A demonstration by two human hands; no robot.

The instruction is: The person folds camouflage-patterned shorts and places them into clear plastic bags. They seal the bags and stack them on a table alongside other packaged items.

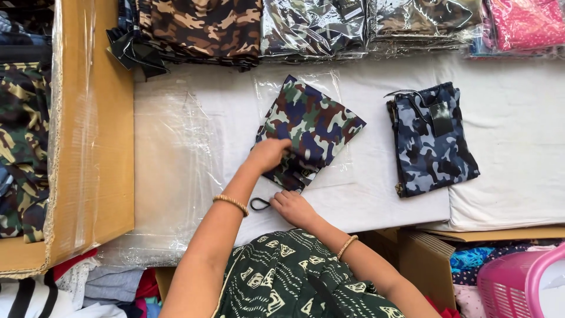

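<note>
Head view: the left hand (268,154) pinches the folded camouflage cloth (309,126), which slants up-right from it, while the right hand (292,206), half open, touches its black drawstring (259,204).

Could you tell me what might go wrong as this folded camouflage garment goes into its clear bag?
The drawstring loop trails outside the camouflage garment near the right hand and may get left out of the clear bag. The left hand presses one corner only, so the fold could slip apart. The thin bag could wrinkle or tear.
</note>
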